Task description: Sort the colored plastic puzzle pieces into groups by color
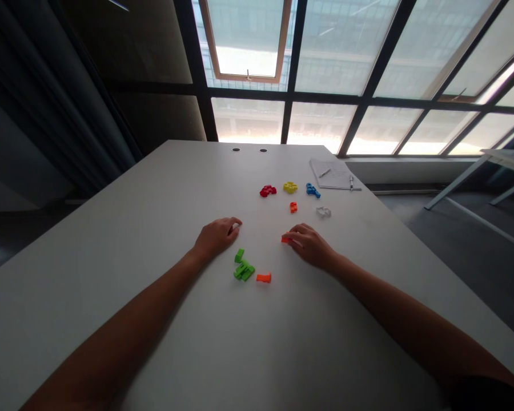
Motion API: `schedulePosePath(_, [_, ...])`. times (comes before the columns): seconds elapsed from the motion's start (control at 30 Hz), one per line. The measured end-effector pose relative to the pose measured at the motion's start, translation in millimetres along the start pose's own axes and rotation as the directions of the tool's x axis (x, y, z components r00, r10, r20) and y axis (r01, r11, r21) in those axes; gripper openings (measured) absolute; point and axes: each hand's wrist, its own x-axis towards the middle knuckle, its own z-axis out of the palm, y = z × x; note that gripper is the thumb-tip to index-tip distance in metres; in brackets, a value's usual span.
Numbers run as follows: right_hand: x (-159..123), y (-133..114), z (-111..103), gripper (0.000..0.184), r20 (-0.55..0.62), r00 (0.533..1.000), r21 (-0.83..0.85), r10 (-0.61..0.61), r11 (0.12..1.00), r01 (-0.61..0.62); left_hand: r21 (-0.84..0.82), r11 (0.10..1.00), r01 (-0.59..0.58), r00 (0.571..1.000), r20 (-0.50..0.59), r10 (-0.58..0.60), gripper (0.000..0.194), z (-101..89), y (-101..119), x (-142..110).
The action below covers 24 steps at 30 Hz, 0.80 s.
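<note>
My right hand [308, 244] lies palm down on the white table [154, 228], its fingertips pinching a small orange-red plastic piece [286, 240]. My left hand [217, 237] rests with curled fingers, and a pale spot at its fingertips [235, 227] is too small to identify. Between the hands and nearer me lie two green plastic pieces [244, 270] and an orange plastic piece [264, 278]. Farther off are red [268, 190], yellow [290, 187], blue [312, 190], small orange [293, 207] and translucent white [323, 212] pieces.
Papers on a clipboard [332, 174] with a pen [324, 172] lie at the far right of the table. Two small round holes [249, 149] mark its far edge. Large windows stand beyond the table, and a second table's corner [505, 160] shows at the right.
</note>
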Motion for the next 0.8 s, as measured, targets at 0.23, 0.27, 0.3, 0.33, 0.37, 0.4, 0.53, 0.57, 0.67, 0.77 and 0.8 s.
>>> schedulePosePath(0.23, [0, 28, -14, 0.032, -0.041, 0.99, -0.09, 0.138, 0.986, -0.142, 0.002, 1.0, -0.001, 1.0, 0.008, 0.001, 0.033, -0.2, 0, 1])
schedulePosePath(0.27, [0, 30, -15, 0.033, -0.081, 0.98, -0.097, 0.18, 0.977, -0.188, 0.0, 1.0, -0.001, 1.0, 0.009, 0.001, 0.033, -0.4, 0, 1])
schedulePosePath(0.3, [0, 31, -15, 0.033, -0.127, 0.966, -0.106, 0.225, 0.965, -0.239, 0.0, 1.0, -0.001, 1.0, 0.009, 0.001, 0.033, -0.5, 0, 1])
schedulePosePath(0.33, [1, 31, -15, 0.032, -0.17, 0.948, -0.116, 0.268, 0.95, -0.29, 0.003, 1.0, 0.0, 1.0, 0.007, 0.0, 0.033, -0.6, 1, 1])
schedulePosePath(0.37, [1, 31, -14, 0.029, -0.203, 0.931, -0.131, 0.304, 0.933, -0.334, 0.007, 1.0, 0.002, 1.0, 0.006, -0.002, 0.033, -0.6, 1, 1])
schedulePosePath(0.4, [2, 30, -13, 0.026, -0.221, 0.918, -0.15, 0.33, 0.918, -0.367, 0.01, 1.0, 0.003, 1.0, 0.006, -0.003, 0.033, -0.7, 1, 1])
schedulePosePath(0.53, [2, 27, -10, 0.022, -0.163, 0.917, -0.255, 0.364, 0.883, -0.395, 0.005, 1.0, 0.004, 1.0, 0.007, -0.004, 0.033, -0.6, 1, 1])
schedulePosePath(0.57, [3, 27, -10, 0.022, -0.14, 0.919, -0.275, 0.37, 0.877, -0.395, 0.002, 1.0, 0.005, 1.0, 0.006, -0.005, 0.033, -0.4, 1, 1])
schedulePosePath(0.67, [6, 33, -13, 0.023, -0.087, 0.91, -0.303, 0.406, 0.859, -0.412, 0.005, 1.0, 0.002, 1.0, 0.002, -0.002, 0.033, 0.4, 0, 2])
schedulePosePath(0.77, [13, 42, -16, 0.023, -0.081, 0.895, -0.322, 0.439, 0.838, -0.441, 0.011, 1.0, -0.006, 1.0, -0.001, 0.006, 0.033, 1.0, -1, 2])
schedulePosePath(0.8, [16, 45, -16, 0.022, -0.084, 0.89, -0.332, 0.448, 0.83, -0.449, 0.011, 1.0, -0.008, 1.0, -0.001, 0.008, 0.033, 1.0, -1, 1])
